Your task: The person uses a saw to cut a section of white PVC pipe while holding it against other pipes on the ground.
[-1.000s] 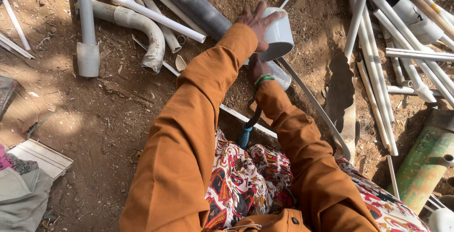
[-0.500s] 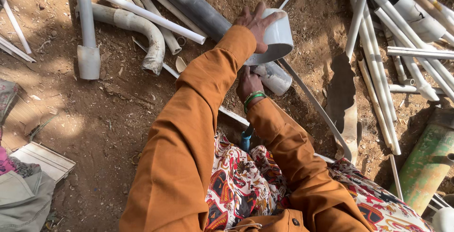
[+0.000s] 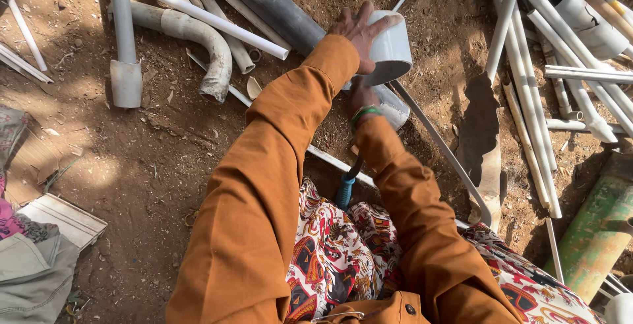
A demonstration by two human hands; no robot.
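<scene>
- The bare dirt ground (image 3: 151,159) fills the whole view, brown and crumbly, half in shade and half in sun.
- The person's orange sleeves (image 3: 264,198) come up from six o'clock towards the middle, over a red and white patterned cloth (image 3: 336,251) on the lap.
- A big dark grey pipe (image 3: 264,0) runs from twelve o'clock down towards the centre, ending under the left wrist.
- A bundle of thin white pipes (image 3: 527,80) lies at two o'clock, slanting down towards four.
- A green cylinder (image 3: 597,231) lies at four o'clock, near the edge.
- A bent grey elbow pipe (image 3: 204,40) sits at ten o'clock, a slim white tube (image 3: 211,20) lying across it.
- A straight white pipe with a grey socket end (image 3: 124,66) stands beside it, further towards nine.
- A folded grey garment (image 3: 33,278) lies at eight o'clock.
- The white pipe fitting (image 3: 392,50), short and wide like a cup, is just above centre, at about one o'clock.
- The left hand (image 3: 359,30) rests on top of that fitting, fingers spread wide over its wall, gripping it.
- The right hand (image 3: 362,96), a green band at the wrist, is just below the fitting; its fingers are hidden underneath, so I cannot tell their state.
- A blue-handled tool (image 3: 345,189) pokes out between the forearms, near centre.
</scene>
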